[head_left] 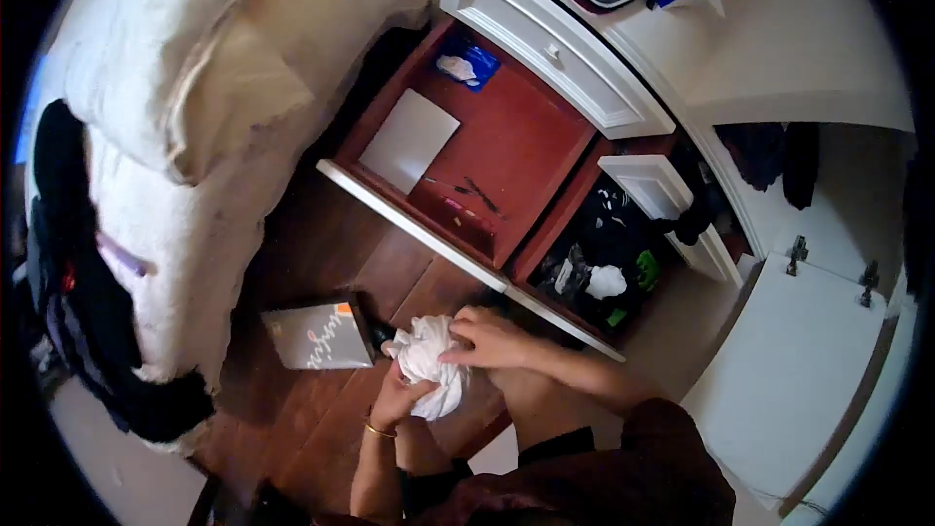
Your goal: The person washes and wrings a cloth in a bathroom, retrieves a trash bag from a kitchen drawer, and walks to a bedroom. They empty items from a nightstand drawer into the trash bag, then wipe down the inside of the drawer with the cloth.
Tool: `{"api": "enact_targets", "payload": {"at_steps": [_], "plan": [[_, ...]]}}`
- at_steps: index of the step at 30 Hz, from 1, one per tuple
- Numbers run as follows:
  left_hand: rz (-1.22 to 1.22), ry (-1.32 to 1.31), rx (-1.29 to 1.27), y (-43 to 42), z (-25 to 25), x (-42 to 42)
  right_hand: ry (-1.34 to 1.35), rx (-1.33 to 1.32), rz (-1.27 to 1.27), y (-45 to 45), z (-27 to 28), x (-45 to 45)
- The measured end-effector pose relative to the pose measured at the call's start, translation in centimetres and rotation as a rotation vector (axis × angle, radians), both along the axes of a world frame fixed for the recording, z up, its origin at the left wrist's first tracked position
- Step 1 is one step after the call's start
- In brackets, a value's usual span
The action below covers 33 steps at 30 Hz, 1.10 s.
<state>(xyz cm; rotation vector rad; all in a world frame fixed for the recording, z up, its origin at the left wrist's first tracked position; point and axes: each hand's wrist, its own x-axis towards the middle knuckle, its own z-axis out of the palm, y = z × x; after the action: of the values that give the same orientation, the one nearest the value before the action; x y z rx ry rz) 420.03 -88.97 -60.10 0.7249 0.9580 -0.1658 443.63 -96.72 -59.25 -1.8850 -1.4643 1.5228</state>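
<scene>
A crumpled white cloth [426, 356] is bunched up between my two hands, low over the wooden floor. My left hand [397, 397], with a gold-coloured bangle at the wrist, grips its lower left side, the thumb lying across the folds. From the right, my right hand [487, 339] has its bent fingers on the upper right side of the cloth. What lies inside the folds, if anything, is hidden. Just left of the cloth, a grey box with white lettering [317, 336] rests on the floor.
Ahead, an open drawer [516, 146] holds a white flat sheet [409, 141] and a blue packet [482, 68]. Beside it, another open drawer [575, 317] contains dark and white items. A cream-covered bed [195, 234] stands left; a white cabinet door [789, 360] hangs at right.
</scene>
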Motion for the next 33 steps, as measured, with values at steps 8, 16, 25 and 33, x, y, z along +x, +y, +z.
{"api": "enact_targets", "payload": {"at_steps": [8, 16, 25, 33], "plan": [[-1.115, -0.173, 0.895, 3.3, -12.9, 2.7, -0.780, 0.024, -0.275, 4.4, -18.1, 12.9], [-0.985, -0.028, 1.277, 11.0, -12.0, 6.7, -0.815, -0.348, 0.062, 8.1, -26.9, 15.3], [-0.429, -0.215, 1.295, 12.7, -9.2, 8.4, -0.709, 0.129, -0.010, 12.4, -25.6, 14.0], [-0.377, -0.163, 1.416, 12.1, -8.1, 6.4, -0.702, 0.116, 0.015, 11.5, -29.2, 12.8]]}}
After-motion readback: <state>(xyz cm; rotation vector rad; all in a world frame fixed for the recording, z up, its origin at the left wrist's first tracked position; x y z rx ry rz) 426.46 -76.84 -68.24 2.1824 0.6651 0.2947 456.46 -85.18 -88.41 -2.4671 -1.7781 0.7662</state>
